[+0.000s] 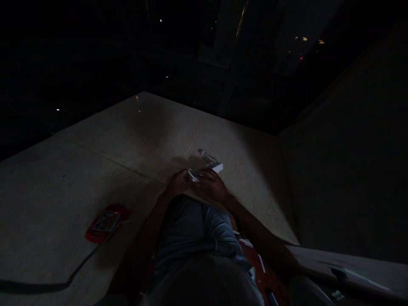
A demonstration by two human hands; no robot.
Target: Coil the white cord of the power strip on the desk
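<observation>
White cord (192,175) is being handled near a table's (121,131) edge.
It is being pinched by the left hand (179,183); a white block (218,167) is being gripped in the right hand's (213,185) curled fingers.

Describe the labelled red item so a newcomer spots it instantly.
On the big pale work surface, start from the person's left hand. Toward the picture's lower left lies a red item with a printed label. Its red colour sets it apart from the white piece at the right hand.

A red labelled item (106,223) lies on the pale board (73,182), a dark strip (38,288) extending leftward.
</observation>
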